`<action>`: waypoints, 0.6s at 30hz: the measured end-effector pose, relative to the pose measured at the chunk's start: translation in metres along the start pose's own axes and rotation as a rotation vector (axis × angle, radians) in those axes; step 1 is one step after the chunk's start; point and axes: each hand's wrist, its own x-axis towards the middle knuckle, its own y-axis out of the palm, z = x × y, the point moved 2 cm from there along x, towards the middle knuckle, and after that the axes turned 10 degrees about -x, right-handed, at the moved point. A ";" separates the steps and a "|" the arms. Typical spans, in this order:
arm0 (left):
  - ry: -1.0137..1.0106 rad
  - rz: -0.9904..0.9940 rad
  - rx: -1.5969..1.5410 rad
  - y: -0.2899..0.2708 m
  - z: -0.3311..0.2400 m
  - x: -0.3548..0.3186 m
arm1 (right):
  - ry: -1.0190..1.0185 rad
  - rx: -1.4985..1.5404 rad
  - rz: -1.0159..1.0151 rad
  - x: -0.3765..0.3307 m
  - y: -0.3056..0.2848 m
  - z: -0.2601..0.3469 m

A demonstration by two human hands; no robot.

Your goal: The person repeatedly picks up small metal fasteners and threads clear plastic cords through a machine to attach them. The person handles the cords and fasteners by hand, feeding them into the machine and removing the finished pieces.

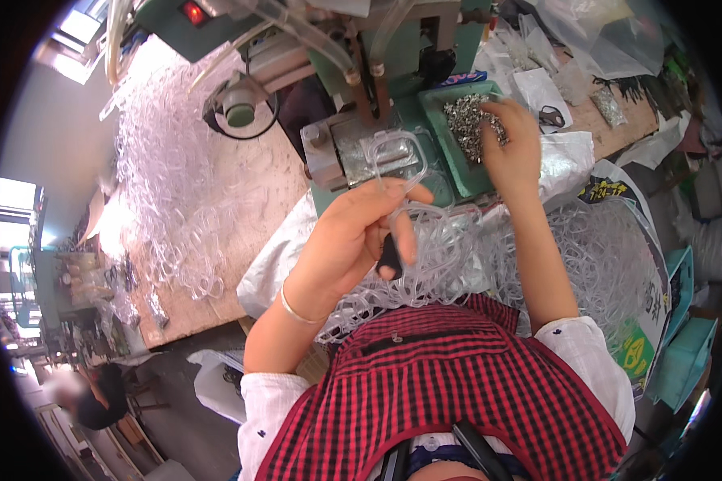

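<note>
My left hand (357, 232) is in front of the green press (393, 48), its thumb and index finger closed on a clear plastic loop (413, 144). The loop stands up from the fingertips, close to the press's metal work plate (353, 156). A black band (390, 258) wraps one finger of that hand. To the right, my right hand (513, 148) reaches into a green tray (477, 183) of small shiny metal pieces (465, 120). Its fingers bend down into the pile, and their tips are partly hidden; whatever they pinch is too small to make out.
Clear plastic loops (441, 244) fill a sack in front of me. Another large heap (168, 144) covers the wooden table at the left. Scissors (550, 116) and plastic bags lie beyond the tray. Teal crates (682, 361) stand at the right, and a person (100, 393) sits at the far left.
</note>
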 end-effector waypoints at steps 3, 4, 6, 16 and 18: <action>-0.014 -0.122 0.013 0.008 0.003 0.000 | 0.126 0.142 0.175 -0.015 0.001 -0.024; -0.005 -0.114 0.027 0.006 0.004 0.000 | 0.062 0.075 0.179 -0.013 0.000 -0.021; 0.014 -0.102 0.054 0.003 0.005 0.000 | -0.068 -0.055 0.185 -0.004 -0.004 -0.011; 0.737 -0.096 1.233 -0.051 0.058 -0.050 | -0.188 -0.156 0.041 -0.018 0.023 -0.019; 0.661 -0.105 1.454 -0.046 0.091 -0.057 | -0.103 -0.110 0.068 -0.019 0.022 -0.022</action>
